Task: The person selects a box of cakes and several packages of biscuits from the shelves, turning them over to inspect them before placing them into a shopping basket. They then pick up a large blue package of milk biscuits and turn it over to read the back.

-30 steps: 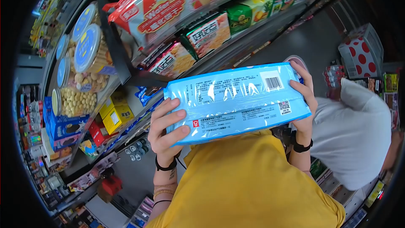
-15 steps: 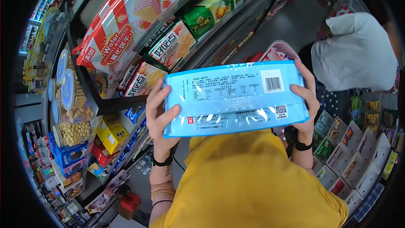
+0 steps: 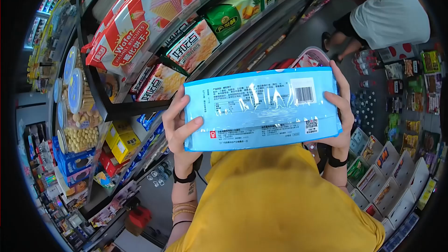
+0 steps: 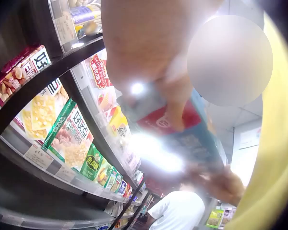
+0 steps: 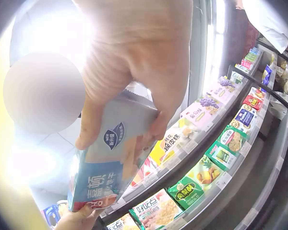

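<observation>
A light-blue packet (image 3: 261,107) with printed text, a barcode and a QR code is held level in front of the yellow shirt in the head view. The left hand (image 3: 179,126) grips its left end, and the right hand (image 3: 340,112) grips its right end, fingers curled round the edges. In the right wrist view, the packet's other face (image 5: 110,148) shows a dark-blue logo, with the right hand (image 5: 134,62) round the near end. The left wrist view shows the left hand (image 4: 149,57) blurred against the packet (image 4: 197,139).
Shelves with a red-striped wafer bag (image 3: 135,32), green packets (image 3: 224,21) and biscuit packs stand ahead and left. Clear jars (image 3: 81,140) line the left side. A person in a white shirt (image 3: 392,16) bends over at upper right. White bins (image 3: 373,182) stand at lower right.
The view has swung, so the shelves sit farther left and lower than in the first frame. The person in white appears farther up and away. Both hands still hold the packet, now slightly more level.
</observation>
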`<action>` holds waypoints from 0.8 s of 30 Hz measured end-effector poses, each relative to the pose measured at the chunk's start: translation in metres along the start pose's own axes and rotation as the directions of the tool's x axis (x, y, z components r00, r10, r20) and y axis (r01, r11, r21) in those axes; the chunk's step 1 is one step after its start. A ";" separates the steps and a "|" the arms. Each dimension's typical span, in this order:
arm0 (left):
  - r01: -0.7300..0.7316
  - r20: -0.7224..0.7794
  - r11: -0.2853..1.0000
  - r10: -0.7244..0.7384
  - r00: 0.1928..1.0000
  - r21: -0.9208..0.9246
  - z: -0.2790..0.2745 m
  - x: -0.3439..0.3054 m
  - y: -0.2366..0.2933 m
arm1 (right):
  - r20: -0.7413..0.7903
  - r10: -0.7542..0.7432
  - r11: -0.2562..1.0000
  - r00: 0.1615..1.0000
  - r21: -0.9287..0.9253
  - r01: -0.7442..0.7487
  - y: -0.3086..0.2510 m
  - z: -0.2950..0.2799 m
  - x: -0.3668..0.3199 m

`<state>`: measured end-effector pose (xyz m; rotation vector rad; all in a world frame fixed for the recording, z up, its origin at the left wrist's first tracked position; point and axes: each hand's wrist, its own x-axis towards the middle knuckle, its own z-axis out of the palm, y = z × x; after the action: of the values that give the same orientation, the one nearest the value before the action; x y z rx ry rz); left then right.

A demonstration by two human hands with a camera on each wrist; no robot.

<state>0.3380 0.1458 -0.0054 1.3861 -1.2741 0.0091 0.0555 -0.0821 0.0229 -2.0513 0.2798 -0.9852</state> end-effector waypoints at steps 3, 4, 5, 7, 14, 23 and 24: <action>-0.006 -0.024 0.999 0.006 1.000 0.031 -0.004 -0.004 0.000 | 0.062 0.002 1.000 0.998 -0.022 -0.001 0.001 0.000 0.006; -0.008 -0.035 0.999 0.009 0.999 0.042 -0.005 -0.005 0.000 | 0.087 0.001 0.999 0.996 -0.037 0.002 0.001 0.000 0.009; -0.010 -0.047 0.999 0.012 0.999 0.052 -0.006 -0.005 0.000 | 0.098 0.005 0.998 0.995 -0.055 0.000 0.002 0.001 0.011; -0.005 -0.058 0.998 0.008 0.998 0.055 -0.007 -0.007 0.001 | 0.123 0.016 0.996 0.992 -0.090 -0.005 0.005 0.002 0.013; 0.006 -0.071 0.992 0.003 0.998 0.126 -0.017 -0.009 0.008 | 0.133 0.025 0.999 0.991 -0.043 -0.019 0.010 0.018 0.028; -0.002 -0.102 0.991 0.015 0.995 0.134 -0.021 -0.009 0.005 | 0.170 0.009 0.996 0.985 -0.092 0.007 0.008 0.022 0.036; 0.000 -0.103 0.991 0.015 0.995 0.137 -0.022 -0.009 0.005 | 0.182 -0.002 0.993 0.983 -0.118 0.024 0.010 0.021 0.037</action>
<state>0.3448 0.1687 -0.0009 1.4783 -1.2101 0.1742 0.0972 -0.0944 0.0281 -2.2382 0.2343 -0.7978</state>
